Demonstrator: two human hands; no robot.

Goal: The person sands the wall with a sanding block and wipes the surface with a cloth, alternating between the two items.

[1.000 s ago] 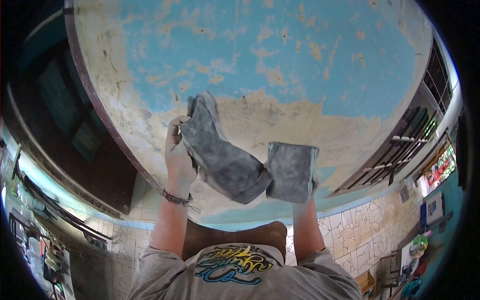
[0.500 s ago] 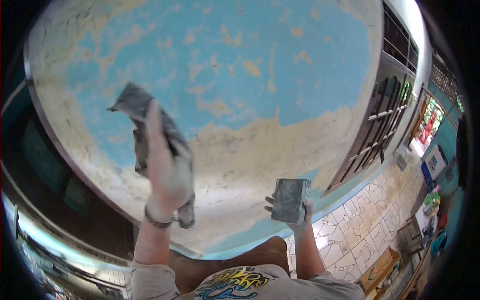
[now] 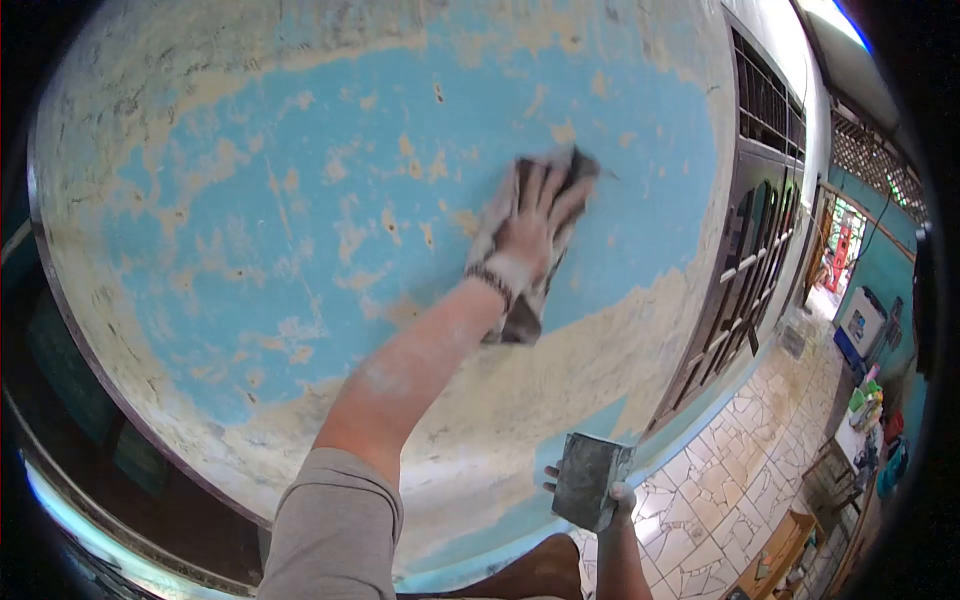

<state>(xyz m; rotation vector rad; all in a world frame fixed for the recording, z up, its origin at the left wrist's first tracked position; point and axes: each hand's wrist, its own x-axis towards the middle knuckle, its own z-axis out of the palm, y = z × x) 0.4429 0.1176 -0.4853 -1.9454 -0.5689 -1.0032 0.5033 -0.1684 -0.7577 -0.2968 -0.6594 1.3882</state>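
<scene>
My left hand point(image 3: 533, 228), with a bracelet at the wrist, presses a dark grey rag point(image 3: 522, 325) against the wall point(image 3: 330, 230) with its fingers spread. The rag is crumpled and sticks out past the fingertips and below the palm. Light blue paint with worn cream patches covers the wall there. Lower down, my right hand point(image 3: 622, 497) holds a dark grey rectangular block point(image 3: 592, 480) away from the wall. Its thumb lies on the right edge, while the other fingers show behind the left edge. Whitish dust marks my left forearm.
A dark grilled window point(image 3: 745, 260) borders the wall on the right. Below it runs a floor of irregular pale tiles point(image 3: 725, 470). A wooden box point(image 3: 775, 560) and a cluttered table point(image 3: 850, 440) stand at right. A dark opening point(image 3: 110, 400) lies left.
My left hand has swept the rag rightward across the wall and now presses it on the blue area. My right hand and the block sit lower in view.
</scene>
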